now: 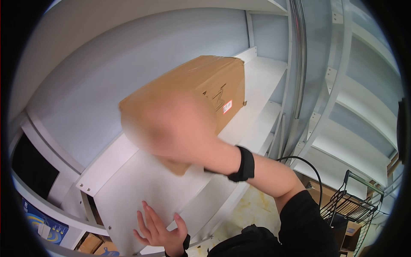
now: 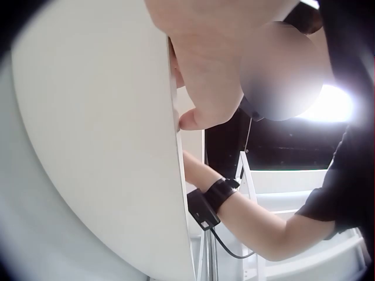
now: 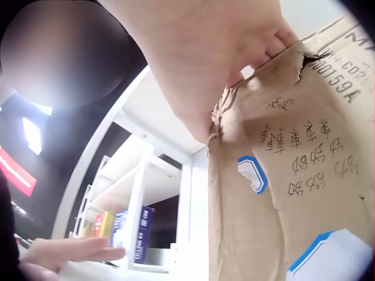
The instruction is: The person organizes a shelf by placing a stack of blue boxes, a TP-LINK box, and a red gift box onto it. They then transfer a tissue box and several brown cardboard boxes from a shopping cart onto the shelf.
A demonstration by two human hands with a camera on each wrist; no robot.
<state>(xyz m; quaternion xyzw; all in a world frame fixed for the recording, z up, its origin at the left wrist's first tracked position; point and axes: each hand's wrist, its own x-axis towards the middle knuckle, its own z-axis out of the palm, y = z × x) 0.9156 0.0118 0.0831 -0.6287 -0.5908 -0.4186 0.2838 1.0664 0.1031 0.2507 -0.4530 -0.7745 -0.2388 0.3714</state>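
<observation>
A large cardboard box (image 1: pixel 229 83) lies on a white shelf (image 1: pixel 128 188). Over its near end is my right hand (image 1: pixel 180 124), blurred in the head view. From the right wrist, my hand (image 3: pixel 217 58) grips the torn top edge of the box (image 3: pixel 293 205), fingers bent over the rim; the fingertips are partly hidden. Blue-edged labels and handwriting mark that face. My left hand (image 1: pixel 160 229) is open with spread fingers above the near part of the shelf, apart from the box. In the left wrist view, the left hand (image 2: pixel 211 70) is beside the shelf edge (image 2: pixel 179 140); contact is unclear.
A metal upright (image 1: pixel 297 55) stands right of the shelf, with more white shelving (image 1: pixel 359 98) beyond. A wire cart (image 1: pixel 353 205) holding boxes is at the lower right. Blue packaging (image 1: pixel 47 222) sits at the lower left. A black cable (image 1: pixel 314 169) hangs near the right arm.
</observation>
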